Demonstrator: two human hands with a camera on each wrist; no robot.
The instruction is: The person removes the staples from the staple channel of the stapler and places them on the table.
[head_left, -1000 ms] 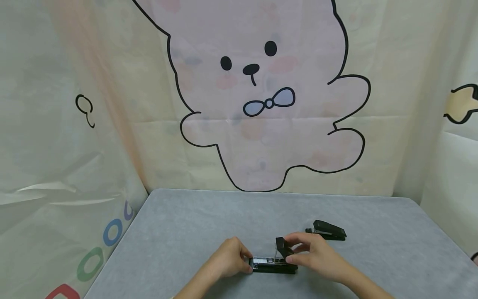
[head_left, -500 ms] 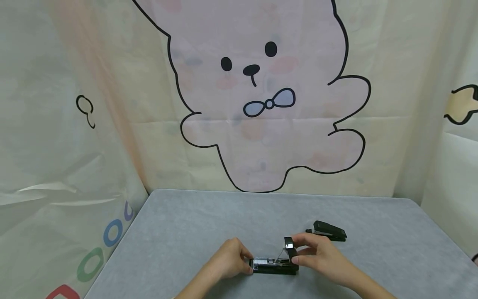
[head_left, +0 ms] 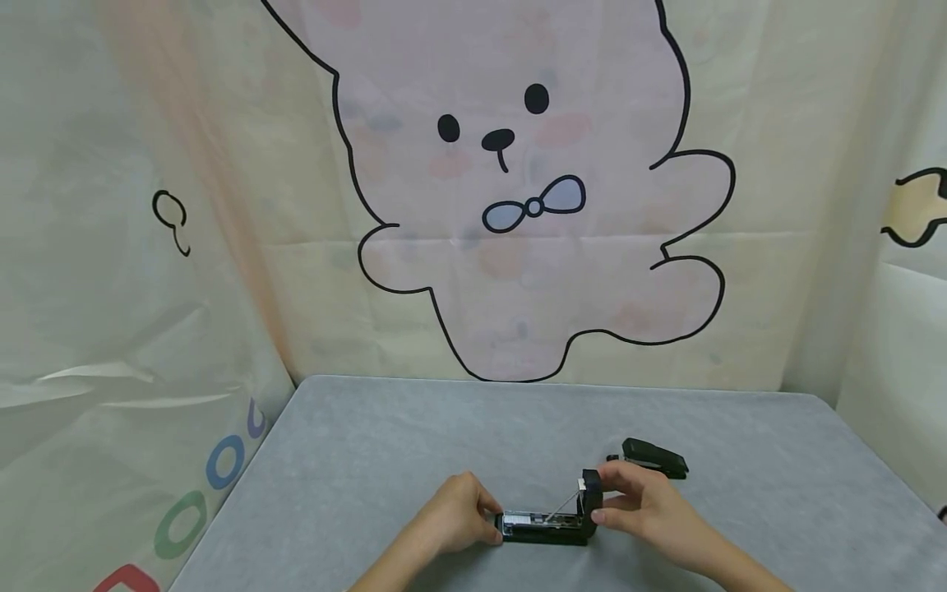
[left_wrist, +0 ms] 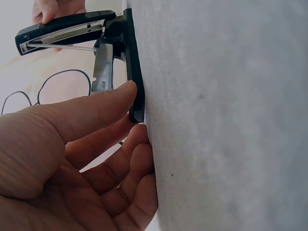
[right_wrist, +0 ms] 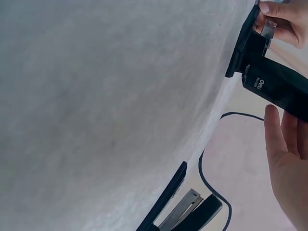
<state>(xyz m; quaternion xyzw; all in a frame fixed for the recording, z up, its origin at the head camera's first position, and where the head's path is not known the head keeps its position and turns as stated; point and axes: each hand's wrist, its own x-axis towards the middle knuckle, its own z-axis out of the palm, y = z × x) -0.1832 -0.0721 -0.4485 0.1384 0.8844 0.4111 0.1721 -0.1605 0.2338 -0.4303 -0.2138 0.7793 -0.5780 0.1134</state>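
A black stapler (head_left: 543, 535) lies on the table with its top cover swung up to near upright, and its metal staple channel shows along the base. At the base's left end my left hand (head_left: 457, 514) pinches it between thumb and fingers. My right hand (head_left: 654, 510) holds the raised cover (right_wrist: 276, 86) with thumb and fingertips. In the left wrist view, a thin metal rod (left_wrist: 65, 46) runs from inside the cover toward the channel (left_wrist: 102, 67). White lettering marks the cover in the right wrist view.
A second black stapler (head_left: 655, 457) stands behind my right hand, its cover lifted at a slant. Grey cloth covers the table (head_left: 355, 460). A backdrop sheet (head_left: 562, 279) with a bear drawing hangs along the table's far edge.
My right hand has moved right, swinging the stapler's cover from leaning over the base to near upright. The left hand has stayed on the base's end.
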